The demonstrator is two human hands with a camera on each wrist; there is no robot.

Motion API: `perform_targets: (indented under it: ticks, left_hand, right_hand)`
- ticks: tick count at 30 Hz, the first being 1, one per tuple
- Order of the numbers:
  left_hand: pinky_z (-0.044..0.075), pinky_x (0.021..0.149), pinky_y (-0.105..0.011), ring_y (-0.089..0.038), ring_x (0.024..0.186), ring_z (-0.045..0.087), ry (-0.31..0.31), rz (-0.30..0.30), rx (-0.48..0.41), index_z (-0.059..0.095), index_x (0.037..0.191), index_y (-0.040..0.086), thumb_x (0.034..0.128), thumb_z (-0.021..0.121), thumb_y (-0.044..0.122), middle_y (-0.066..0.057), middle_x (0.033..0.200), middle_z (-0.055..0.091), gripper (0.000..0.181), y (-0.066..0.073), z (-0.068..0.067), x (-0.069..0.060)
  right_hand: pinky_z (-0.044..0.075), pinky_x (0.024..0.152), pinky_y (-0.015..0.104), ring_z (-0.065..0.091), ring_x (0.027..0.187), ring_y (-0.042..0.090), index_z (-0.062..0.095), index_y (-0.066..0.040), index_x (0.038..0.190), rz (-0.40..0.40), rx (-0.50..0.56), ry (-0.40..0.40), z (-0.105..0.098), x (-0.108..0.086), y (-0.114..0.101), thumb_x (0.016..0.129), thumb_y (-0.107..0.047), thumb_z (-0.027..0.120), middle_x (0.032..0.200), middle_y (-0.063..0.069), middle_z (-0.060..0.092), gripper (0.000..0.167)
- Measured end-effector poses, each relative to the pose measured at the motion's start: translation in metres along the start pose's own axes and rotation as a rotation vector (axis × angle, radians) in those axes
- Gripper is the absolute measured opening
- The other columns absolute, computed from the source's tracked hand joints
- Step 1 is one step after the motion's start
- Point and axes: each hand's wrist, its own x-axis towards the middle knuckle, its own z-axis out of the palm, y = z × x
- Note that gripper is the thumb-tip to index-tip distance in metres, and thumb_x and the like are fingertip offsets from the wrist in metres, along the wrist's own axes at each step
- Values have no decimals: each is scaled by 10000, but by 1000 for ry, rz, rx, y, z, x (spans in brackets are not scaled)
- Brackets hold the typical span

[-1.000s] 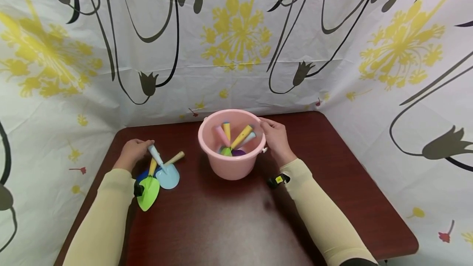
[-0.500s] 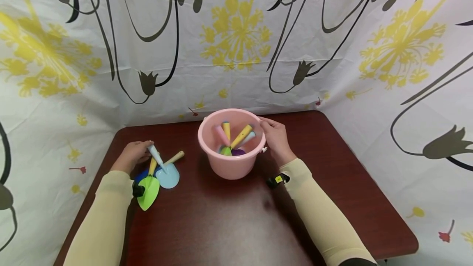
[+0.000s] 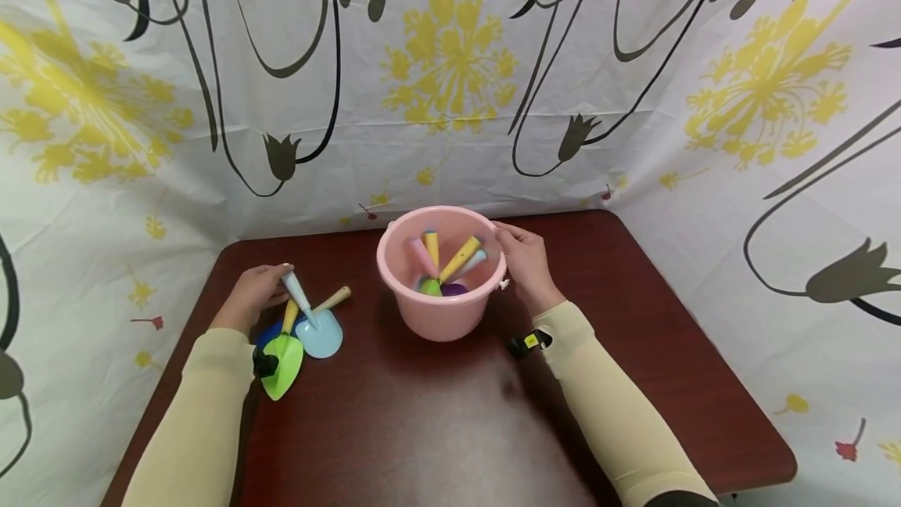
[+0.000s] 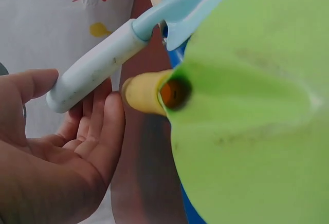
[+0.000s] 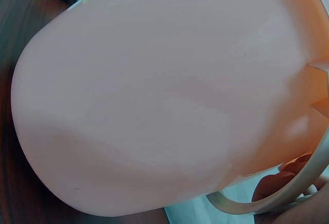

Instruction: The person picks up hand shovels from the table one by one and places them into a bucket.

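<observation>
At the left, my left hand (image 3: pixel 255 292) pinches the end of the pale blue handle (image 3: pixel 296 289) of a light blue shovel (image 3: pixel 320 334). In the left wrist view the thumb and fingers lie around that white-blue handle (image 4: pixel 95 70). Under and beside it are a green trowel (image 3: pixel 283 366) with a yellow handle, a blue tool (image 3: pixel 269 333) and a beige handle (image 3: pixel 334 300). My right hand (image 3: pixel 524 264) grips the right rim of a pink bucket (image 3: pixel 442 321). Inside the bucket stand several handles, yellow, pink and pale blue, above green and purple parts.
The dark red table (image 3: pixel 436 429) stands against a patterned cloth (image 3: pixel 436 170) at the back and both sides. In the right wrist view the bucket wall (image 5: pixel 128 100) fills most of the picture, with its pale handle (image 5: pixel 288 190) at the lower right.
Hardly anything differs. My left hand and its fingers have shifted very slightly around the shovel's handle end; the bucket and my right hand stay in place.
</observation>
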Motion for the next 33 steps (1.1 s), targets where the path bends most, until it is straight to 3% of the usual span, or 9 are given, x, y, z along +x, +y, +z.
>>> perform_targets:
  ticks: [5, 11, 15, 20, 24, 33]
  left_hand:
    - [516, 1158, -461, -360, 1349, 627, -9, 22, -49, 391, 1618, -65, 1168, 492, 505, -289, 1560, 529, 734, 4, 2, -4]
    - [579, 1074, -365, -262, 1245, 706, 15, 67, -76, 431, 1592, -24, 1157, 522, 524, -244, 1530, 592, 705, 6, 6, -9]
    - [580, 1053, -344, -270, 1253, 707, 39, 107, -73, 447, 1579, -12, 1142, 557, 532, -235, 1521, 595, 706, 11, 10, -14]
    - [569, 1063, -410, -206, 1160, 755, 70, 185, -68, 471, 1537, -17, 1126, 598, 529, -249, 1471, 610, 695, 20, 14, -20]
    - [577, 1052, -437, -110, 1036, 763, 72, 230, -79, 499, 1482, -16, 1121, 633, 493, -248, 1421, 631, 638, 30, 18, -26]
    - [640, 933, -336, -104, 1035, 751, 39, 292, -61, 514, 1472, -24, 1130, 642, 431, -302, 1462, 636, 583, 47, 26, -39]
  right_hand:
    - [592, 588, 245, 780, 939, 299, 803, -131, 1353, -3, -14, 1, 0, 1, 1, 1091, -291, 678, 1278, 164, 779, 331]
    - [582, 561, 240, 786, 906, 296, 800, -136, 1358, -7, -5, -8, 0, 0, 2, 1095, -295, 674, 1271, 163, 782, 332]
    - [595, 585, 247, 783, 957, 311, 799, -131, 1359, -7, -2, -11, -1, 0, 1, 1095, -297, 674, 1281, 158, 781, 336]
    - [669, 783, 366, 785, 1056, 274, 797, -120, 1359, -5, -4, -6, 0, 0, 1, 1091, -291, 676, 1305, 142, 776, 340]
    - [642, 942, 485, 774, 1131, 271, 793, -104, 1362, -1, 3, -5, 0, 1, 0, 1089, -280, 680, 1327, 141, 770, 344]
    - [648, 931, 450, 772, 1128, 259, 791, -100, 1364, 4, 1, 0, 1, 1, 0, 1090, -267, 677, 1333, 142, 768, 341]
